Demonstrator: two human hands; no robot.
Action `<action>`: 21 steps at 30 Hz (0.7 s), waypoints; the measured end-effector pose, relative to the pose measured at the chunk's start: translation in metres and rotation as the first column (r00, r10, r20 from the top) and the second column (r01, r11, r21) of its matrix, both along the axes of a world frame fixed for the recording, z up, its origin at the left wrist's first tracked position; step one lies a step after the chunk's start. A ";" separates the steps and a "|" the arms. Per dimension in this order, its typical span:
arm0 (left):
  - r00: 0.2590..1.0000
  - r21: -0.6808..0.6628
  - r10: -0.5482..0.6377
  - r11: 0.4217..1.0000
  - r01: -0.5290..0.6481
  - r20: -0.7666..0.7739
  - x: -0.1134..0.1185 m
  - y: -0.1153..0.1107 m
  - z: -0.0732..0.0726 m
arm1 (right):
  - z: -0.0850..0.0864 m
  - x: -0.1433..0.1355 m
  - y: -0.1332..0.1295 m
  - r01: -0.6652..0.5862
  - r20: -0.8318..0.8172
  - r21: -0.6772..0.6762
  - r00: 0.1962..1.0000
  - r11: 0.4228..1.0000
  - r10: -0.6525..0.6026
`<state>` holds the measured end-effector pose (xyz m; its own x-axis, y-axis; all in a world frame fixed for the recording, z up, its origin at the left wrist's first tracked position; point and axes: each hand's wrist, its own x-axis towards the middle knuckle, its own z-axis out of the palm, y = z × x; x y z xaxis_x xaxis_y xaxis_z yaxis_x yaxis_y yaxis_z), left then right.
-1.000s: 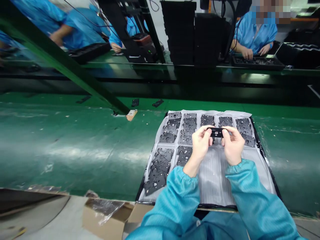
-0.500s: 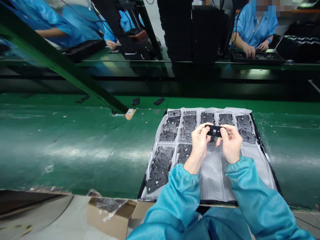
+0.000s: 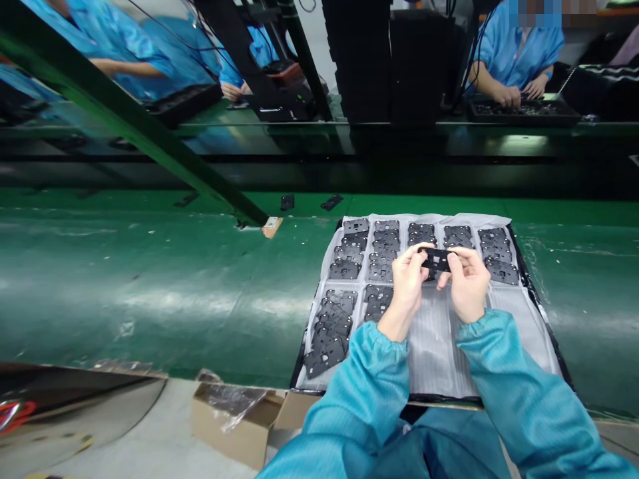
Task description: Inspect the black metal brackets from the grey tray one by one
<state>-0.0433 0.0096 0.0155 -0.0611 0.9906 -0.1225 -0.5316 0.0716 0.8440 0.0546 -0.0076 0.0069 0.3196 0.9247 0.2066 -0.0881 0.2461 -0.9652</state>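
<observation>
A small black plate with a light square opening is held level between both my hands, above the middle of the tray. My left hand pinches its left end, and my right hand pinches its right end. Below lies a black-edged tray lined with whitish film and split into compartments. Overlapping black plates fill the back row. More plates lie in the front left compartment, with others beside them, partly behind my left hand.
Loose black parts lie on the green bench behind the tray. A green post slants across the left. An open cardboard box stands below the bench edge. Across the bench, people in blue work, one with hands over a black tray.
The whole view has shifted slightly, so the tray and bench appear further right. Both my hands keep the same hold on the black plate.
</observation>
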 end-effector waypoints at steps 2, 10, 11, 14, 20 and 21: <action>1.000 0.007 -0.010 1.000 0.010 0.015 0.001 -0.001 0.001 | 0.000 0.001 0.001 -0.005 -0.005 0.008 1.000 1.000 0.005; 0.995 0.050 -0.094 0.994 0.096 -0.044 -0.004 -0.001 0.006 | 0.000 0.005 0.005 0.042 -0.010 0.001 0.999 0.999 -0.042; 0.993 0.069 -0.095 0.993 0.100 -0.068 -0.005 -0.001 0.006 | 0.000 0.005 0.006 0.048 -0.007 0.000 0.999 0.999 -0.048; 0.986 0.116 -0.061 0.990 0.079 -0.153 -0.006 -0.001 0.007 | 0.000 0.007 0.006 0.049 0.004 0.004 0.999 0.999 -0.049; 0.970 0.143 0.059 0.989 -0.026 -0.234 -0.005 0.000 0.005 | 0.004 0.005 0.002 0.011 0.012 -0.004 1.000 1.000 -0.011; 0.968 0.147 0.087 0.988 -0.053 -0.237 -0.006 0.000 0.005 | 0.005 0.004 0.002 0.000 0.014 -0.011 1.000 1.000 0.000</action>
